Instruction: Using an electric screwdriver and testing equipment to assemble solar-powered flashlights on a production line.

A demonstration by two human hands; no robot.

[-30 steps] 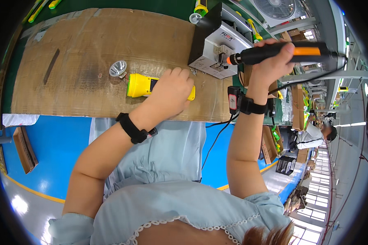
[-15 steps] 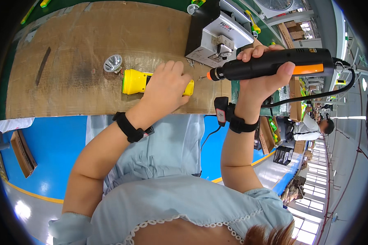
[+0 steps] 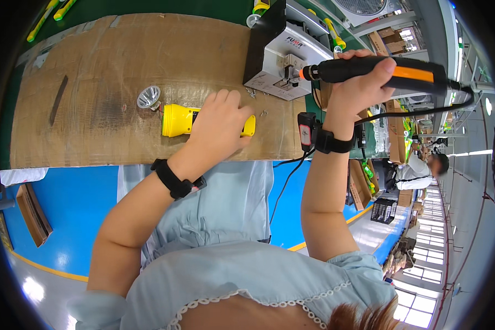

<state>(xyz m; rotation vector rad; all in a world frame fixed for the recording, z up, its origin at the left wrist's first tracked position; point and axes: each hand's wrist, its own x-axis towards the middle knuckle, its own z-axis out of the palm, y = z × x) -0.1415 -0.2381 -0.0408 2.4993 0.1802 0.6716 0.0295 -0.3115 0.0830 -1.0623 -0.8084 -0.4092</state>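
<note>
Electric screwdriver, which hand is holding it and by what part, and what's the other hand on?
The right hand holds the electric screwdriver around its black body, behind the tip. The left hand presses the yellow flashlight at its rear end.

Pale blue lace-trimmed top (image 3: 247, 280), black wristbands (image 3: 173, 179).

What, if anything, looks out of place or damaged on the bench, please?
Small loose screws lie scattered on the cardboard mat, which has a dark scorched-looking stain left of the yellow flashlight. A silver reflector lies detached beside it.
</note>
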